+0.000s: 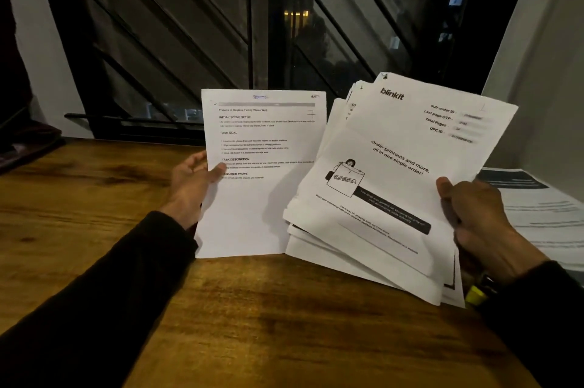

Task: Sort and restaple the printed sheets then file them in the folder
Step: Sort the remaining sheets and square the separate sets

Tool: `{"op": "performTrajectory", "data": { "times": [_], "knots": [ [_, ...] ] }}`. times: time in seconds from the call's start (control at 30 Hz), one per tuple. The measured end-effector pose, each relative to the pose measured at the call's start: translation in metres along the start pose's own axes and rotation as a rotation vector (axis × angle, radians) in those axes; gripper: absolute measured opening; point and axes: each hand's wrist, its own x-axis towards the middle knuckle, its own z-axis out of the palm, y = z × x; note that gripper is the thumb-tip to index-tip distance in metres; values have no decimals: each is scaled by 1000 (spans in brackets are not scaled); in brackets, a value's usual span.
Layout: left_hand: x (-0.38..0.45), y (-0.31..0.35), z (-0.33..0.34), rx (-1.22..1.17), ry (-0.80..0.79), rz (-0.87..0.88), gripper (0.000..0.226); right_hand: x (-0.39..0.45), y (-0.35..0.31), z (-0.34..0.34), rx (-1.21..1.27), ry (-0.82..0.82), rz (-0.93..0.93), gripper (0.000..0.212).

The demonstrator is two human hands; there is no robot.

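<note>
Hands: left hand [192,182] pinches single sheet [259,172] — right hand [474,214] grips paper stack [388,185].

This looks like a room in a home or flat at night. A brown, wood-grain counter [94,229] stands against a dark window fitted with a black diagonal metal grille [177,40], between plain white walls [543,71]; lit windows of another building [295,16] show outside.

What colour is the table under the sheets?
Warm brown wood grain on the table, head view.
</note>
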Motion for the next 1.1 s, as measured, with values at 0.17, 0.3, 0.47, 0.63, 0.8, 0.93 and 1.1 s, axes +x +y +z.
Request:
{"op": "performTrajectory", "data": {
  "times": [0.17, 0.3, 0.47, 0.63, 0.8, 0.93, 1.1],
  "knots": [
    [-2, 1, 4, -8, -13, 0, 39, 0, -2, 0, 43, -11, -8, 18],
    [-8, 4, 6, 19, -16, -6, 34, -1, -3, 0, 31, -46, -47, 14],
    [-30, 0, 26, 87, -311, -164, 24, -5, 18, 12, -170, -165, -73, 13],
    [-52, -8, 56, 183, -361, -215, 26, -15, 40, 26, -414, -317, 6, 22],
    [-54, 9, 56, 123, -551, -153, 27, -29, 19, 34, -235, -301, -157, 41],
    [-62, 49, 72, 48, -436, 136, 33, -39, -25, 50, -36, -297, -361, 47],
    [-72, 105, 81, -101, -359, 360, 17, -54, -90, 58, -160, -297, -676, 57]
  ]
}}
